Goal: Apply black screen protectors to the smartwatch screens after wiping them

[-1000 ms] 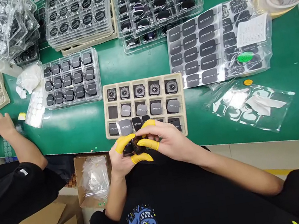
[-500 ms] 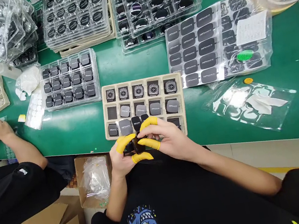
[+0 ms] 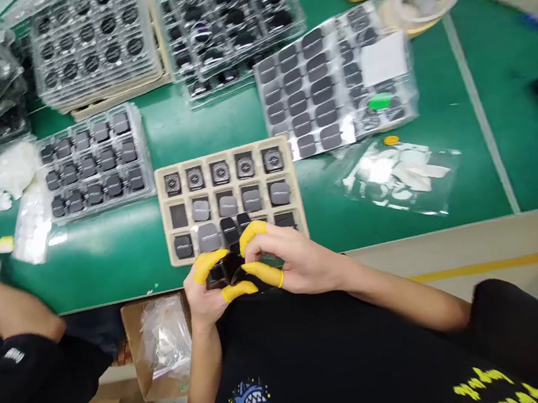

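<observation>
Currently, I view the left hand (image 3: 204,300) pinching a dark piece (image 3: 231,269) near the tray (image 3: 167,217); the right hand (image 3: 298,259) crowds it (grip unclear). Top-row watches (image 3: 220,172) sit stowed; this piece, I judge, remains unfinished.

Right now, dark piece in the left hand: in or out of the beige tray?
Out: the left hand grips the dark piece, which shows past the near edge of the beige tray.

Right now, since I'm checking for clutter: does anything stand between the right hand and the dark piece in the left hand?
Nothing visible does. The left hand holds the dark piece, and the right hand is right beside it; blur hides whether they touch. The beige tray shows behind them, not between.
</observation>
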`<act>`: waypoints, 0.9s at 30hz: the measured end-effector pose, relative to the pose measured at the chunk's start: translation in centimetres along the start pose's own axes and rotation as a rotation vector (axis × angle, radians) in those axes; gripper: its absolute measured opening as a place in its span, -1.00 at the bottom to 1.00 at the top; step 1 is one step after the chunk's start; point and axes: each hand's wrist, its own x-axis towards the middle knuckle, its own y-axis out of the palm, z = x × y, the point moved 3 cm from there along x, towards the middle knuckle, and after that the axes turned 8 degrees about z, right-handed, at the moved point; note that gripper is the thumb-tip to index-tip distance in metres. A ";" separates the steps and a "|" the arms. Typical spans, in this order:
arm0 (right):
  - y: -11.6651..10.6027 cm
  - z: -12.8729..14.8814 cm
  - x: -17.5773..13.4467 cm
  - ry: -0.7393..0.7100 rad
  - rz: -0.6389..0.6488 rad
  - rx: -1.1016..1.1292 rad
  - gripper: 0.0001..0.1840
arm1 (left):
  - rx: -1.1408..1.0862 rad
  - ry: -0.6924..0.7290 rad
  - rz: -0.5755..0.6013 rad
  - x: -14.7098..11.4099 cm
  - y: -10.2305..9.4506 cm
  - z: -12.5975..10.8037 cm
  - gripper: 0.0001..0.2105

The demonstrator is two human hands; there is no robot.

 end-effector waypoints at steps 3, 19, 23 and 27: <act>-3.5 -0.1 -2.6 0.042 -0.110 0.032 -0.85 | -0.008 -0.017 -0.142 -0.6 -0.5 1.5 -0.25; -19.2 -13.6 -14.8 1.084 -0.719 -0.691 -0.71 | -0.108 -0.038 -0.163 1.5 -0.2 2.3 -0.23; -18.9 -13.0 -18.0 1.083 -0.817 -0.752 -0.49 | -0.141 -0.074 -0.202 0.6 -0.9 2.7 -0.26; -17.8 -13.3 -20.3 1.032 -0.833 -0.734 -0.63 | -0.216 -0.068 -0.222 1.0 -1.0 3.2 -0.25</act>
